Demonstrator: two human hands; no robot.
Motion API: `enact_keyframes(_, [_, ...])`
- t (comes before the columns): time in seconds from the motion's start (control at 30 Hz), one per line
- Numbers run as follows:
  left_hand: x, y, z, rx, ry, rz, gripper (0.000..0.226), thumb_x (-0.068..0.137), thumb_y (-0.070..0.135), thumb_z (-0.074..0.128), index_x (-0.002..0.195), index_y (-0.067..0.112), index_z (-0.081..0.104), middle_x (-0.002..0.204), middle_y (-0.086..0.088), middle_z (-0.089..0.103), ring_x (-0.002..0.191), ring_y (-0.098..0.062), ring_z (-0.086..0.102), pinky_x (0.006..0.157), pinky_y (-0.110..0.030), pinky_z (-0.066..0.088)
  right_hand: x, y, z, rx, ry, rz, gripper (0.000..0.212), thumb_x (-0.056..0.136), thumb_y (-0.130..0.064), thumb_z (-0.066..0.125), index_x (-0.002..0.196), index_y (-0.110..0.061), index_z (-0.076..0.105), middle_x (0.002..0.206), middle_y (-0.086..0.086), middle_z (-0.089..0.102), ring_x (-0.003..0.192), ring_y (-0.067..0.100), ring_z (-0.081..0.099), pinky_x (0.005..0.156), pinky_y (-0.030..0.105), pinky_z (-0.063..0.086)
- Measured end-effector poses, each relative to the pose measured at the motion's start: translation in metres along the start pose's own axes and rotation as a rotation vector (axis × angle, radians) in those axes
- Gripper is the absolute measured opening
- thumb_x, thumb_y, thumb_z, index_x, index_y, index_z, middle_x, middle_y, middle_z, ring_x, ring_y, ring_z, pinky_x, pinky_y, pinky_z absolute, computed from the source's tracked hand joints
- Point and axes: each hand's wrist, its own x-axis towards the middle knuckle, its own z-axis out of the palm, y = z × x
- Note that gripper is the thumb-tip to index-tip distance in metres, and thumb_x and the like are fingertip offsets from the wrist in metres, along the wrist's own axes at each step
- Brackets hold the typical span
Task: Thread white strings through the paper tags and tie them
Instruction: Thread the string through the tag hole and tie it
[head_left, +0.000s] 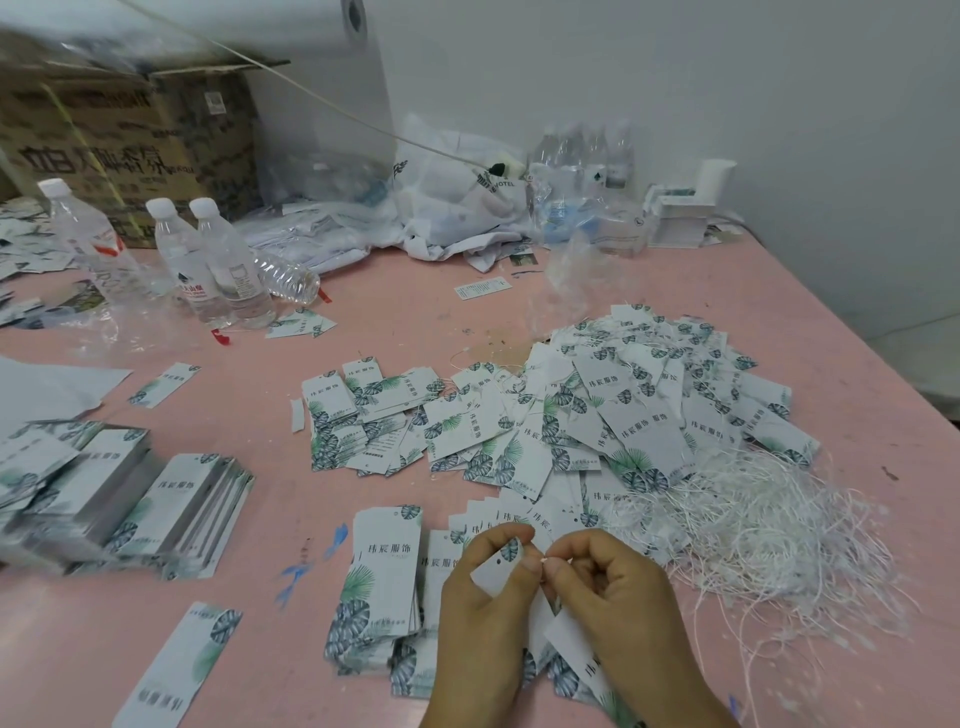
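My left hand (483, 603) pinches a white paper tag (496, 569) with a leaf print, its punched hole facing up. Right beside it, my right hand (618, 597) pinches the end of a white string (558, 561) close to the tag's edge. A second tag (576, 649) hangs below my right hand. Loose white strings (779, 530) lie tangled to the right. A heap of tags with strings (649, 395) sits behind them. Flat unstrung tags (387, 566) lie just left of my hands.
Stacks of tags (171, 514) stand at the left of the pink table (249, 364). Water bottles (208, 260), a cardboard box (119, 150) and plastic bags (457, 202) crowd the back. A small white box (685, 213) sits by the wall.
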Motion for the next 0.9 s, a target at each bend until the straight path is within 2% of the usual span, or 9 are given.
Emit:
enact_keyframes(0.1, [0.0, 0.001, 0.001, 0.034, 0.0, 0.037, 0.037, 0.064, 0.045, 0.078, 0.099, 0.034, 0.069, 0.099, -0.013, 0.073, 0.092, -0.034, 0.069, 0.088, -0.061, 0.053, 0.0, 0.0, 0.0, 0.0, 0.012, -0.008, 0.014, 0.083, -0.018, 0.072, 0.079, -0.031, 0.069, 0.064, 0.016, 0.06, 0.055, 0.019, 0.055, 0.054, 0.032, 0.05])
enact_keyframes(0.2, [-0.004, 0.001, 0.002, 0.05, 0.002, 0.055, 0.034, 0.065, 0.061, 0.064, 0.087, 0.036, 0.061, 0.089, -0.004, 0.075, 0.075, -0.017, 0.07, 0.068, -0.03, 0.057, -0.001, -0.002, 0.001, 0.033, 0.026, -0.008, 0.016, 0.082, -0.016, 0.071, 0.077, -0.03, 0.068, 0.069, 0.021, 0.063, 0.063, 0.035, 0.063, 0.064, 0.048, 0.055])
enact_keyframes(0.27, [-0.007, 0.0, 0.001, 0.105, -0.01, 0.084, 0.047, 0.074, 0.075, 0.044, 0.086, 0.033, 0.059, 0.084, 0.002, 0.072, 0.072, -0.012, 0.067, 0.063, -0.02, 0.05, -0.003, -0.002, 0.001, 0.017, 0.029, -0.034, 0.019, 0.082, -0.014, 0.072, 0.077, -0.031, 0.067, 0.065, 0.018, 0.06, 0.056, 0.026, 0.056, 0.057, 0.039, 0.052])
enact_keyframes(0.37, [-0.01, -0.003, 0.0, 0.1, -0.021, 0.056, 0.068, 0.073, 0.089, 0.03, 0.087, 0.03, 0.061, 0.08, -0.006, 0.07, 0.071, -0.02, 0.064, 0.065, -0.031, 0.047, -0.007, -0.004, 0.004, -0.015, 0.024, -0.095, 0.026, 0.081, -0.008, 0.073, 0.075, -0.033, 0.066, 0.055, 0.008, 0.049, 0.052, 0.006, 0.041, 0.051, 0.019, 0.04])
enact_keyframes(0.47, [-0.008, -0.005, 0.0, 0.133, -0.033, 0.04, 0.077, 0.067, 0.096, 0.027, 0.088, 0.032, 0.063, 0.082, -0.007, 0.069, 0.073, -0.019, 0.063, 0.067, -0.035, 0.045, -0.009, -0.007, 0.006, -0.074, 0.044, -0.141, 0.031, 0.079, -0.005, 0.074, 0.073, -0.034, 0.065, 0.051, -0.005, 0.042, 0.049, 0.001, 0.037, 0.05, 0.013, 0.038])
enact_keyframes(0.6, [-0.01, -0.003, 0.002, 0.174, -0.065, 0.041, 0.065, 0.081, 0.08, 0.025, 0.09, 0.031, 0.065, 0.086, -0.005, 0.072, 0.076, -0.013, 0.067, 0.066, -0.023, 0.047, -0.009, -0.006, 0.008, -0.148, 0.096, -0.179, 0.026, 0.076, -0.01, 0.073, 0.075, -0.034, 0.064, 0.05, -0.01, 0.041, 0.049, 0.002, 0.039, 0.051, 0.014, 0.04])
enact_keyframes(0.73, [-0.014, 0.008, 0.005, 0.112, -0.101, -0.001, 0.044, 0.102, 0.045, 0.031, 0.085, 0.027, 0.067, 0.082, -0.011, 0.073, 0.068, -0.013, 0.067, 0.056, -0.02, 0.048, -0.008, -0.005, 0.008, -0.165, 0.132, -0.167, 0.008, 0.071, -0.029, 0.064, 0.076, -0.034, 0.063, 0.05, -0.01, 0.04, 0.049, 0.003, 0.04, 0.051, 0.017, 0.039])
enact_keyframes(0.8, [-0.014, 0.013, 0.006, 0.059, -0.11, -0.007, 0.033, 0.098, 0.033, 0.04, 0.086, 0.022, 0.069, 0.081, -0.014, 0.073, 0.068, -0.017, 0.066, 0.054, -0.022, 0.048, -0.008, -0.005, 0.008, -0.165, 0.135, -0.166, 0.006, 0.071, -0.03, 0.064, 0.077, -0.033, 0.064, 0.051, -0.009, 0.04, 0.049, 0.003, 0.039, 0.05, 0.016, 0.039])
enact_keyframes(0.9, [-0.011, 0.018, 0.007, -0.073, -0.104, -0.037, 0.024, 0.072, 0.027, 0.06, 0.085, 0.01, 0.072, 0.078, -0.025, 0.068, 0.069, -0.026, 0.06, 0.058, -0.028, 0.046, -0.008, -0.004, 0.007, -0.132, 0.141, -0.152, 0.007, 0.073, -0.027, 0.066, 0.076, -0.033, 0.066, 0.05, -0.007, 0.039, 0.048, 0.003, 0.037, 0.049, 0.013, 0.037])
